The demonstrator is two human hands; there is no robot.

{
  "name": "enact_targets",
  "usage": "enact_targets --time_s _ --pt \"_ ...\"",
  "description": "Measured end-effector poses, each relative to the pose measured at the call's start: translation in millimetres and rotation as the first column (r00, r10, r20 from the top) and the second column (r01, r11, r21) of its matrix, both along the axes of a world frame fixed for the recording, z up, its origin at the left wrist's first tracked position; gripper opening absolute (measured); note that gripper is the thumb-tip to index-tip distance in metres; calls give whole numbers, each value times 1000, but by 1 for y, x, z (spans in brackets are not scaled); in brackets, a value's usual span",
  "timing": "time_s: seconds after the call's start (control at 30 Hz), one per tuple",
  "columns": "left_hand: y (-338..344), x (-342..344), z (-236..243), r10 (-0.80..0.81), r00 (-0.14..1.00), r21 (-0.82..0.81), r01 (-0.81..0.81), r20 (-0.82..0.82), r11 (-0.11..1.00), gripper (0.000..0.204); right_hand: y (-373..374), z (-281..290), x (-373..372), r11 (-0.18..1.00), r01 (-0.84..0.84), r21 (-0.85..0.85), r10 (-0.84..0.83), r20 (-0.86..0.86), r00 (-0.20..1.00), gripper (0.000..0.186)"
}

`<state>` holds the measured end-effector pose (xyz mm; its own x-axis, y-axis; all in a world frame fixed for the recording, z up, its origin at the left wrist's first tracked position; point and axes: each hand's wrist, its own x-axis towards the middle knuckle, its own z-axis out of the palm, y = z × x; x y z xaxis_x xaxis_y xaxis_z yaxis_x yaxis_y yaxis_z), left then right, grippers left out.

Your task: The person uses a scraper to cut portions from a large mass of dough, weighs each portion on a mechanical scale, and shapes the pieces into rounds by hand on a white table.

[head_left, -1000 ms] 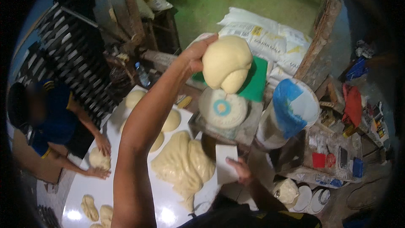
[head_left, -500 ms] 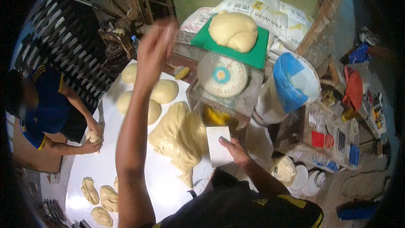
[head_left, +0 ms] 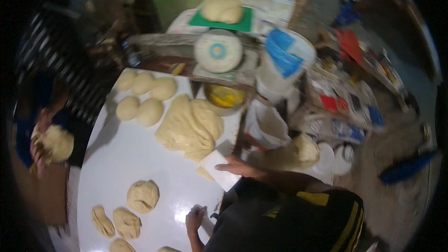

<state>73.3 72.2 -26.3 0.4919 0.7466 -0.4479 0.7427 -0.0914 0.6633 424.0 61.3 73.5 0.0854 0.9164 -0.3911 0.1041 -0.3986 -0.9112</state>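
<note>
My right hand (head_left: 235, 167) grips a white rectangular dough scraper (head_left: 217, 164). Its edge is close to the near end of a big, slack mass of dough (head_left: 190, 126), where a small pointed bit of dough (head_left: 204, 173) shows on the white table (head_left: 112, 158). Low over the tabletop near my body, my left hand (head_left: 195, 218) has its fingers curled in, with nothing seen in them. A large lump of dough (head_left: 223, 10) lies on the green board (head_left: 198, 20) of a dial scale (head_left: 218, 51).
Round dough balls (head_left: 149, 112) sit at the far left of the table, rougher pieces (head_left: 127, 223) at the near left. A co-worker's hands (head_left: 39, 144) hold dough at left. Beside the scale stand a bowl of yellow stuff (head_left: 225, 97) and a bucket with a blue bag (head_left: 280, 58).
My left hand has come down from near the scale to the table's near side. My right hand and scraper shifted toward me. The co-worker's dough is now raised off the table.
</note>
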Motion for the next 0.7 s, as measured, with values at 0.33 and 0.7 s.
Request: enact_targets --time_s 0.33,0.7 --pt "56 124 -36 -9 993 477 -49 119 878 64 -59 3 -12 969 146 201 -175 137 975 46" --pt "86 99 -67 160 806 89 -254 569 963 41 -87 -49 4 932 233 279 -311 282 908 40"
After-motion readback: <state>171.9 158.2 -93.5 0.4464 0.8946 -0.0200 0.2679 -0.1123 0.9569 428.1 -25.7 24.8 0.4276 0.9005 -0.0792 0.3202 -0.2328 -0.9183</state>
